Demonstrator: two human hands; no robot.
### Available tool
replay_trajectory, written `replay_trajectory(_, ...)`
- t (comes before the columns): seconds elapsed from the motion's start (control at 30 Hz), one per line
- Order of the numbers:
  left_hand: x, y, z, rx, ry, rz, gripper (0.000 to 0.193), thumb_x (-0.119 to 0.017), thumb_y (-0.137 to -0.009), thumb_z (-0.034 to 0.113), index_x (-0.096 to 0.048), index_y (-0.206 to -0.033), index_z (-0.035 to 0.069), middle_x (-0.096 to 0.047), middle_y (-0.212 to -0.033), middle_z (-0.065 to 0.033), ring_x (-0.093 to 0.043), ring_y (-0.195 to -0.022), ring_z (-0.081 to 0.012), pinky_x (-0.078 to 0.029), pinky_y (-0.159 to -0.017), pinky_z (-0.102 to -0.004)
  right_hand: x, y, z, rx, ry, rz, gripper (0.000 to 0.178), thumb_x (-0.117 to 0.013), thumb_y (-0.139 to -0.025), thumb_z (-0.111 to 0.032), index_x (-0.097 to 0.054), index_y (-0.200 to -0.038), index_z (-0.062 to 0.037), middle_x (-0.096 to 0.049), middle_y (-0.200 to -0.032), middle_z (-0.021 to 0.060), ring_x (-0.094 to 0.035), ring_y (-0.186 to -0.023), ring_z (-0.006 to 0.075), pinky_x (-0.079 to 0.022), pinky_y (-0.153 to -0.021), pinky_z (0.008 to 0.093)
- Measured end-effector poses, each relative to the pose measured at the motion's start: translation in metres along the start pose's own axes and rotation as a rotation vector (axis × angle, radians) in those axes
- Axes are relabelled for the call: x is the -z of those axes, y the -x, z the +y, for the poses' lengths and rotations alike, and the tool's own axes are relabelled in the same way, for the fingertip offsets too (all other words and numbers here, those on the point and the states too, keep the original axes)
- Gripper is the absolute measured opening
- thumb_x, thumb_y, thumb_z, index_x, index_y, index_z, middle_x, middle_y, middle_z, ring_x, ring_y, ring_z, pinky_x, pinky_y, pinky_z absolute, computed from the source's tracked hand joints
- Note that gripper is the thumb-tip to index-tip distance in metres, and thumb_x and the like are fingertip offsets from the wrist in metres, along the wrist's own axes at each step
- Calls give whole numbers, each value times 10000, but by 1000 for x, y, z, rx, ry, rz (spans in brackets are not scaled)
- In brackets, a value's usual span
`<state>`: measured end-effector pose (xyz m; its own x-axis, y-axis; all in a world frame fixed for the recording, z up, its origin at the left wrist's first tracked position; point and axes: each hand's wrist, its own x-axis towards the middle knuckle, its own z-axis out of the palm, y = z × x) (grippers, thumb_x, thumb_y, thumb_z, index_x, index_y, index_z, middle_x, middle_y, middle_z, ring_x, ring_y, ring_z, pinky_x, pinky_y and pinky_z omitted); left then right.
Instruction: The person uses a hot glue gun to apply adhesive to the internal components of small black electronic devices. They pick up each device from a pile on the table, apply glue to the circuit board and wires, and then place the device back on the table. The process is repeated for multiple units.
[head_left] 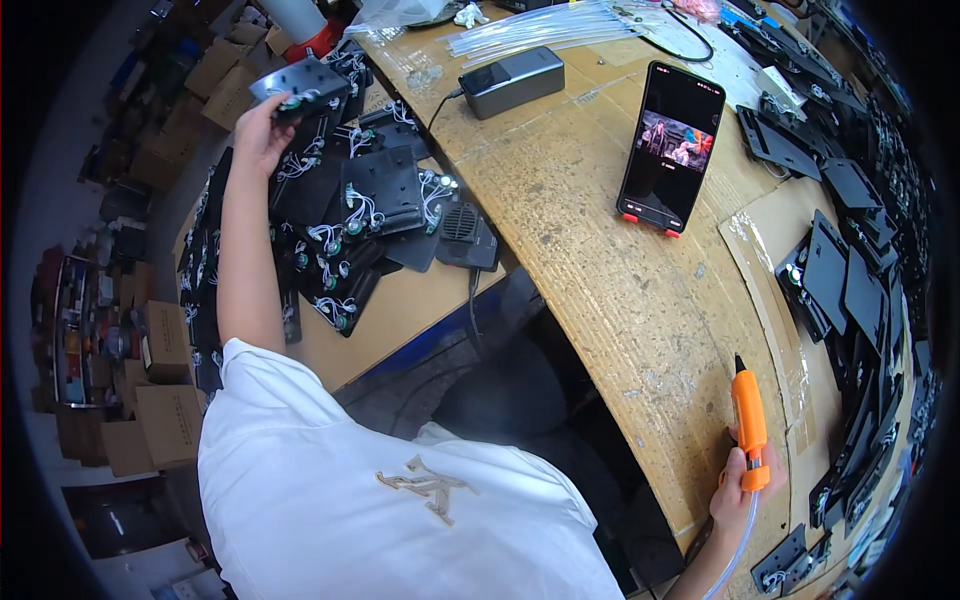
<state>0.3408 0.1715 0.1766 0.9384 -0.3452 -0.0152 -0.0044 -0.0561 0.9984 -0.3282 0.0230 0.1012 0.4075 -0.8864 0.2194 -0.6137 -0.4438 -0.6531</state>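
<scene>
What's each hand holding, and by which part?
Left hand: flat, dark, glossy panel, by its near edge. Right hand: orange plastic glue gun, near its rear end.

two hands [262, 137] [733, 494], one glue gun [749, 415]
one phone [660, 188], one grey box [515, 84]; black panels [383, 188], too many to count

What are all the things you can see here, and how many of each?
Glue gun: one, orange, in the right hand
Held panel: one, black, in the left hand
Left-side panels: many, black, piled at left
Right-side panels: many, black, heaped at right
Phone: one, black, propped on the workbench
Box-shaped device: one, grey, left of phone
Thin sticks: many, clear, far end
Workbench: one, tan, centre to right
Cardboard boxes: several, brown, far left
Shirt: one, white, bottom
Left hand: one, bare, upper left
Right hand: one, bare, lower right
</scene>
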Motion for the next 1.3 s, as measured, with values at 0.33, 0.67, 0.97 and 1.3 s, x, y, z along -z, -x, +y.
replay_trajectory(0.33, 5, 21, -33, 158, -216, -291, 117, -696, -812, 176, -646, -853, 79, -673, -758, -16, -627, -632, -100, -474, -543, -237, 6, 1, 9, -80, -77, -137, 246, -500, -936, -175, -615, -1002, 33, -613, -826, 87, -557, -735, 157, -430, -706, 312)
replay_trajectory(0.67, 228, 109, 43, -59, -245, 416, 136, -695, -833, 186, -589, -894, 129, -614, -756, 24, -557, -569, -60, -379, -427, -189, 0, 10, 31, -90, -336, -86, 299, -401, -982, -185, -546, -1094, 51, -592, -992, 132, -551, -987, 216, -389, -927, 350)
replay_trajectory(0.97, 249, 122, -54, 56, 54, 146, 152, -601, -898, 89, -599, -1045, 50, -664, -915, -41, -656, -806, -119, -549, -676, -259, 1, 5, 44, -119, -358, -66, 352, -417, -987, -243, -537, -1144, 49, -598, -1008, 131, -555, -978, 216, -395, -907, 353)
replay_trajectory(1.3, 230, 69, -32, -112, -605, 443, 531, -761, -770, 124, -512, -1238, 74, -634, -792, -42, -502, -509, -65, -345, -443, -210, -1, 9, 51, -101, -377, -44, 354, -401, -985, -228, -538, -1128, 66, -601, -996, 150, -567, -958, 242, -413, -892, 366)
